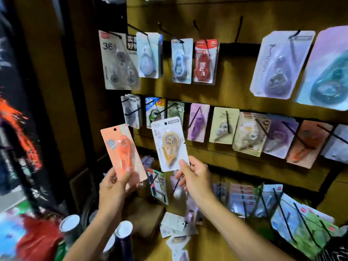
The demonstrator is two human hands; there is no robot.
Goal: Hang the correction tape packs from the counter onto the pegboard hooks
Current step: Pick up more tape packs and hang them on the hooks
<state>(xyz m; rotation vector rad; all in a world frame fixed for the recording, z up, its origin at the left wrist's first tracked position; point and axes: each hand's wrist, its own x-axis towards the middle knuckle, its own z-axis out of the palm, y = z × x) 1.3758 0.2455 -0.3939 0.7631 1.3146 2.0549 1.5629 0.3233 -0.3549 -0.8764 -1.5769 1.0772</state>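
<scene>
Two packs are up in front of the pegboard (226, 91) at once, and that is the main risk. The left hand (113, 187) pinches the orange pack (123, 153) by its lower end, thumb on the front; the right hand (194, 178) pinches the yellow pack (170, 144) at its bottom corner in the same way. Both grips sit far from the hang holes at the top of the cards, so steering a small hole onto a thin black hook (169, 108) looks fiddly: the card may flex, miss the tip and slip from the fingers. With neither hand free to steady a hook, a nudge could also knock neighbouring packs, such as the purple pack (197, 123), off their pegs. More packs (175, 227) lie loose on the bench (216, 247) below, right under the hands, and a dropped card would land among them.
</scene>
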